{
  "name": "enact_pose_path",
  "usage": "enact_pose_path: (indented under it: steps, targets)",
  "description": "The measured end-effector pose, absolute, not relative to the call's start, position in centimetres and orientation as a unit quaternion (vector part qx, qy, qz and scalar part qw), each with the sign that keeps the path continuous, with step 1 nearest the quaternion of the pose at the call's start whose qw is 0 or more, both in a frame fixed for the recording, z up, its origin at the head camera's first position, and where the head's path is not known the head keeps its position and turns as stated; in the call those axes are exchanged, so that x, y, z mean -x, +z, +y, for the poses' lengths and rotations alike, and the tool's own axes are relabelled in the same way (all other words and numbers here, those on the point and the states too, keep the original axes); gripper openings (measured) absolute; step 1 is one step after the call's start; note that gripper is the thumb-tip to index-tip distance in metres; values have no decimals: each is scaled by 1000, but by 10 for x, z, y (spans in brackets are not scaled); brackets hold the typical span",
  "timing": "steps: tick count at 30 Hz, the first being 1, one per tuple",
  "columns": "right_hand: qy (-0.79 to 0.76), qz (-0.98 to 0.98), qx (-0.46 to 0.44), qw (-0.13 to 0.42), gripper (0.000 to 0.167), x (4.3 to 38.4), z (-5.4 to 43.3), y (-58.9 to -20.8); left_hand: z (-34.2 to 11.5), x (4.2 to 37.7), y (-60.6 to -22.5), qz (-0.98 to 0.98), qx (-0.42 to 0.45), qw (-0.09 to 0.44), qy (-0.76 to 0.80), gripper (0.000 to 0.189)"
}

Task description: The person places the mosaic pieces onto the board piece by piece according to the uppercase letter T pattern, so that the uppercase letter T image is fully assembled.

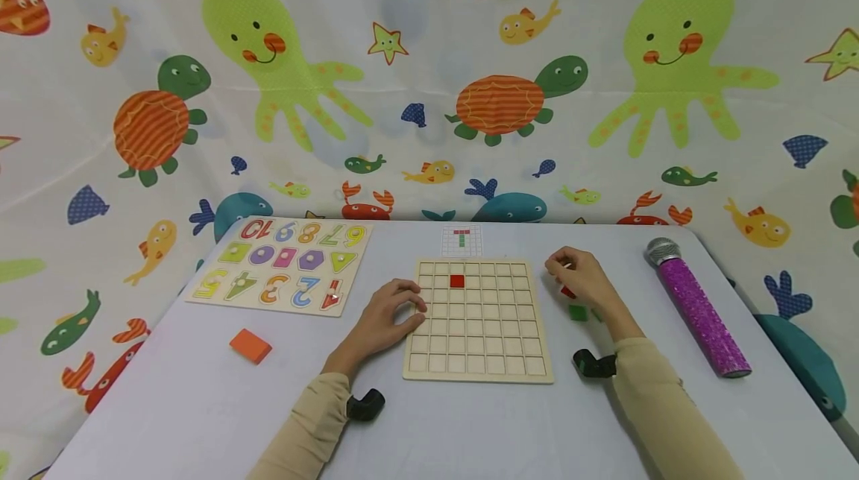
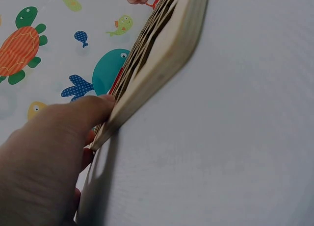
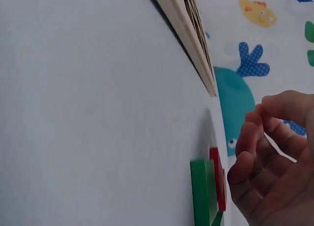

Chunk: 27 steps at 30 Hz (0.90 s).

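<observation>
A square wooden grid board [image 1: 475, 372] lies on the table with one red square tile [image 1: 457, 282] in a cell of its second row. My left hand [image 1: 391, 314] rests at the board's left edge, its thumb and fingertips touching the rim [image 2: 147, 84]. To the right of the board, my right hand [image 1: 582, 279] is raised with thumb and forefinger tips together [image 3: 262, 107]; whether anything is between them is hidden. Beneath it lie a red tile [image 3: 217, 179] and green tiles [image 3: 201, 194], partly covered by the hand in the head view.
Behind the board lies a small printed grid card [image 1: 462, 241] with a red and green T. A number-and-shape puzzle board [image 1: 268, 300] is at the back left, near an orange block [image 1: 250, 346]. A purple glittery microphone [image 1: 701, 308] lies at the right. Patterned cloth hangs behind.
</observation>
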State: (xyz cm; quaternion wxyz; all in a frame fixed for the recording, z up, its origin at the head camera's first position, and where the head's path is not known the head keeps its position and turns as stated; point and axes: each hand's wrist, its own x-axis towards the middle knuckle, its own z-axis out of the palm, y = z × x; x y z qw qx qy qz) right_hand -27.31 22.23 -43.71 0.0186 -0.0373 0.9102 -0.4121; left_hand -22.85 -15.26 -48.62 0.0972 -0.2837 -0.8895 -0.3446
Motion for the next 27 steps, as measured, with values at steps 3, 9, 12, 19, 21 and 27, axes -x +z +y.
enact_pose_path:
  steps: [3, 9, 12, 19, 21, 27]
  targets:
    - [-394, 918, 41, 3, 26, 272, 230, -440, -153, 229, -486, -888, 290, 106, -341, 15]
    - [-382, 923, 36, -13, 27, 266, 245, -441, -154, 229, -487, -893, 291, 115, -323, 57]
    - [-387, 922, 30, -5, 28, 264, 253, -442, -154, 228, -487, -898, 298, 109, -304, 51]
    - [-365, 930, 22, 26, 33, 265, 265, -445, -155, 224, -484, -901, 326, 76, -276, 62]
    - [-362, 931, 16, 43, 36, 265, 266, -445, -154, 224, -483, -902, 327, 68, -275, 68]
    - [-353, 933, 5, 75, 41, 267, 269, -445, -154, 223, -483, -905, 335, 63, -255, 74]
